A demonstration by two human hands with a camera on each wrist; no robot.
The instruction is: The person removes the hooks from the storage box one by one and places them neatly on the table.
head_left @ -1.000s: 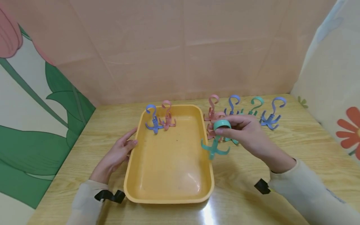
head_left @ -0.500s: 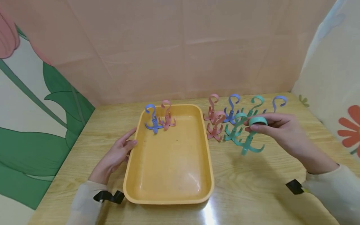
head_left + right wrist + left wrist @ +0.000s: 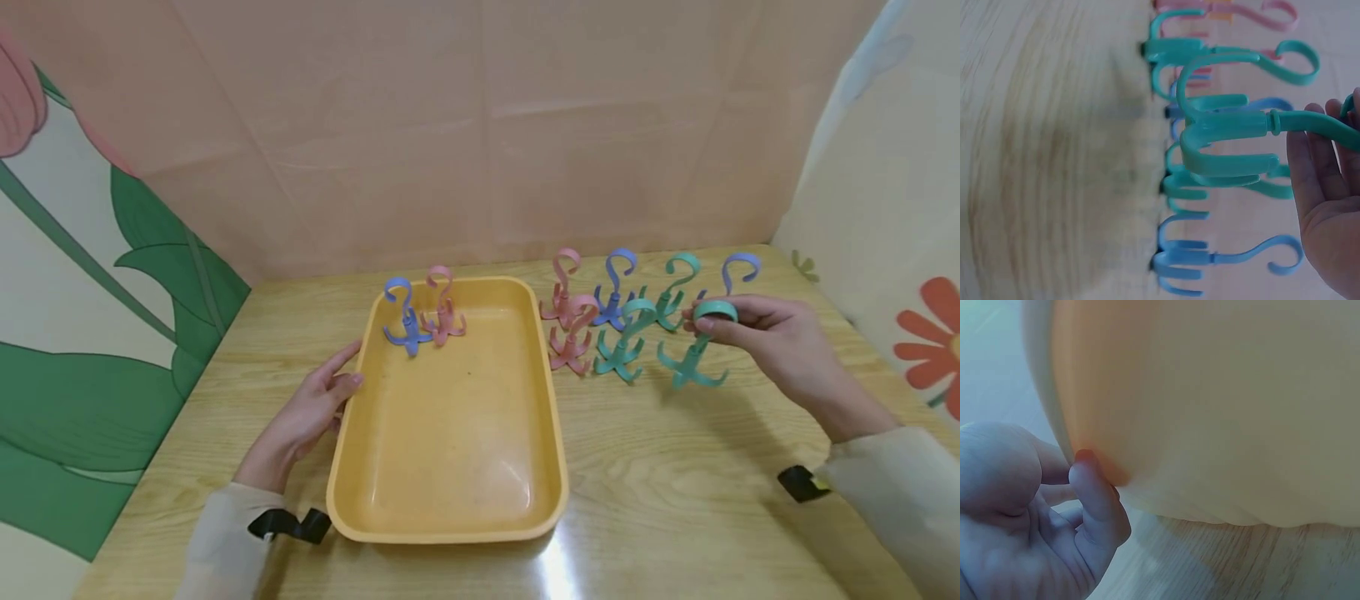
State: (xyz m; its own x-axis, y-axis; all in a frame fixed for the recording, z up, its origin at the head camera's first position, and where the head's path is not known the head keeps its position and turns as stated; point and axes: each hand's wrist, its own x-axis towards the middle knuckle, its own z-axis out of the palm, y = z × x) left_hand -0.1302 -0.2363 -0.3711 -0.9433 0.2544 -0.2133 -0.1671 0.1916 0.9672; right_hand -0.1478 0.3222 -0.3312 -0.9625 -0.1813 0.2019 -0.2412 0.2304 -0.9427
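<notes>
My right hand (image 3: 780, 350) pinches the curled top of a green multi-arm hook hanger (image 3: 692, 364), which hangs over the table's right side. In the right wrist view this green hook hanger (image 3: 1229, 125) has its curved arms close in front of the other hooks. My left hand (image 3: 311, 414) holds the left rim of a yellow tray (image 3: 450, 533); in the left wrist view, its fingers (image 3: 1097, 506) bend against the tray's wall. Inside the tray, toward the far left corner, stand a blue hook hanger (image 3: 409, 325) and a pink hook hanger (image 3: 442, 312).
Right of the tray stand pink hooks (image 3: 572, 342), a blue hook (image 3: 613, 292), green hooks (image 3: 619, 354) and another blue hook (image 3: 738, 271), partly behind my right hand. A pink sheet (image 3: 480, 142) covers the back wall behind the wooden table (image 3: 645, 500).
My right hand has carried the green hook hanger from above the tray's right edge rightward past the standing hooks, then slightly farther back. The left hand and tray have stayed in place.
</notes>
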